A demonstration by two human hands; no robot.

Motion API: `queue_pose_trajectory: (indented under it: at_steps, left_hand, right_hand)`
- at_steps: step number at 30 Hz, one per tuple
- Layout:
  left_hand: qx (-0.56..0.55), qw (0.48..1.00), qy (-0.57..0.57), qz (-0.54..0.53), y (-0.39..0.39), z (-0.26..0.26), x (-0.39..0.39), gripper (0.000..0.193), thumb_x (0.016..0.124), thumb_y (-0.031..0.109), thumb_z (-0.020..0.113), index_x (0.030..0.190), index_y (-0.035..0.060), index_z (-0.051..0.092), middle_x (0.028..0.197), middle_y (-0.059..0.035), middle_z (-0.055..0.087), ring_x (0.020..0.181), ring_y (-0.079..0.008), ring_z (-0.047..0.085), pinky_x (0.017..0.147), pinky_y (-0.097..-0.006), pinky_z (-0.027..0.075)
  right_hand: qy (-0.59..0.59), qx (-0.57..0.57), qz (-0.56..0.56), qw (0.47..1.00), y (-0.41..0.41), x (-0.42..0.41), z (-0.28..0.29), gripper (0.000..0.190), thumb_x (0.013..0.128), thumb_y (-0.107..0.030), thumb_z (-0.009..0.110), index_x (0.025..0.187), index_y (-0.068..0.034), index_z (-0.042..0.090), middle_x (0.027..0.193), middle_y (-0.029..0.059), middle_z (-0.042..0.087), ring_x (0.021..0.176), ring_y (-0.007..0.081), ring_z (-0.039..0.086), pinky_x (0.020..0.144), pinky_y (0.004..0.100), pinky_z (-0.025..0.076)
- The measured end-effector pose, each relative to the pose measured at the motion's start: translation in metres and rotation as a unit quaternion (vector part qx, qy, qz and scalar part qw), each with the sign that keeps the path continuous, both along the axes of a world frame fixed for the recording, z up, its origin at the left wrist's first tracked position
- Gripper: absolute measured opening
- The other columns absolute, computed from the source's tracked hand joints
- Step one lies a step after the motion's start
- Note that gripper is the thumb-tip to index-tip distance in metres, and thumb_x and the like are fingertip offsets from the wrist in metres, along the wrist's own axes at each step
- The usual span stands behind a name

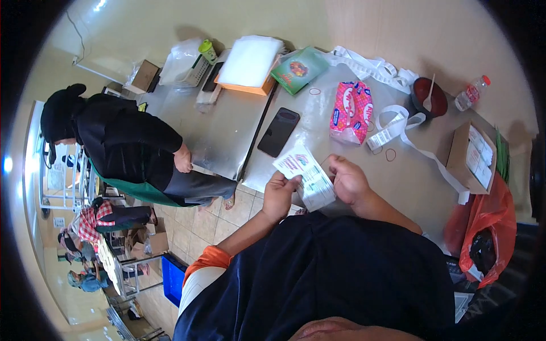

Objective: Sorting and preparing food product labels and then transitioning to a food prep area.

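My left hand (279,194) grips the lower left edge of a stack of printed white labels or packets (307,179), thumb on top. At the stack's right side is my right hand (347,179), its fingers curled close to the edge; whether it holds a rubber band or part of the stack cannot be told. Beyond the stack a dark smartphone (279,132) lies on the metal table (409,179). A pink tissue pack (350,113) lies further right, with a curled strip of labels (388,132) and a red rubber band (390,154) beside it.
Farther back are a green box (300,70), an orange tray (245,86) of white sheets and a dark bowl (431,96) with a spoon. At right stand a plastic bottle (472,93), a cardboard box (471,157) and a red bag (490,230). A co-worker (132,145) stands at left.
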State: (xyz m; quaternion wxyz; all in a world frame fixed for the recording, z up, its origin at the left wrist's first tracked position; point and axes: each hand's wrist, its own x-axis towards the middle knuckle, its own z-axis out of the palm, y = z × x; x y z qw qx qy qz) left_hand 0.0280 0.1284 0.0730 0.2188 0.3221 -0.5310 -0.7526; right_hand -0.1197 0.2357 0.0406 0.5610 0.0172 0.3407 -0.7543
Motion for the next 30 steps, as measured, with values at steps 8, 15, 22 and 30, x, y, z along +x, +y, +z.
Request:
queue_pose_trajectory:
  at_steps: [8, 15, 22, 30]
  left_hand:
    - [0.140, 0.989, 0.023, 0.041, -0.004, -0.010, -0.009, 0.022, 0.092, 0.009, 0.046, 0.112, -0.0003, 0.050, 0.100, -0.0094, 0.060, 0.088, -0.0154, 0.059, 0.079, -0.0282, 0.047]
    - [-0.511, 0.834, -0.204, -0.045, -0.047, -0.084, -0.011, 0.036, 0.090, 0.022, 0.048, 0.115, -0.0043, 0.045, 0.098, -0.0165, 0.055, 0.086, -0.0261, 0.054, 0.077, -0.0376, 0.043]
    - [-0.660, 0.705, -0.236, -0.106, -0.035, -0.089, -0.015, 0.040, 0.077, 0.027, 0.061, 0.108, 0.0020, 0.054, 0.102, -0.0206, 0.051, 0.097, -0.0372, 0.045, 0.086, -0.0458, 0.036]
    - [-0.636, 0.722, -0.249, -0.115, -0.034, -0.083, -0.018, 0.038, 0.077, 0.024, 0.061, 0.108, 0.0026, 0.055, 0.101, -0.0191, 0.050, 0.097, -0.0362, 0.045, 0.086, -0.0451, 0.035]
  right_hand:
    - [0.340, 0.105, 0.158, 0.921, 0.011, 0.004, -0.010, 0.025, 0.084, -0.015, 0.057, 0.101, 0.003, 0.056, 0.086, 0.0083, 0.060, 0.078, 0.0134, 0.056, 0.073, 0.0287, 0.044]
    - [0.314, 0.129, 0.021, 0.940, -0.015, -0.021, -0.015, 0.028, 0.082, -0.020, 0.059, 0.101, 0.001, 0.058, 0.086, 0.0124, 0.062, 0.073, 0.0190, 0.058, 0.068, 0.0333, 0.046]
    - [0.525, 0.347, -0.175, 0.757, 0.008, -0.141, 0.021, 0.034, 0.081, -0.039, 0.058, 0.089, -0.006, 0.062, 0.085, 0.0186, 0.063, 0.084, 0.0323, 0.061, 0.074, 0.0398, 0.047]
    - [0.191, 0.488, -0.350, 0.776, 0.095, -0.295, -0.015, 0.048, 0.082, -0.038, 0.056, 0.101, 0.007, 0.056, 0.079, 0.0183, 0.062, 0.070, 0.0275, 0.063, 0.057, 0.0382, 0.051]
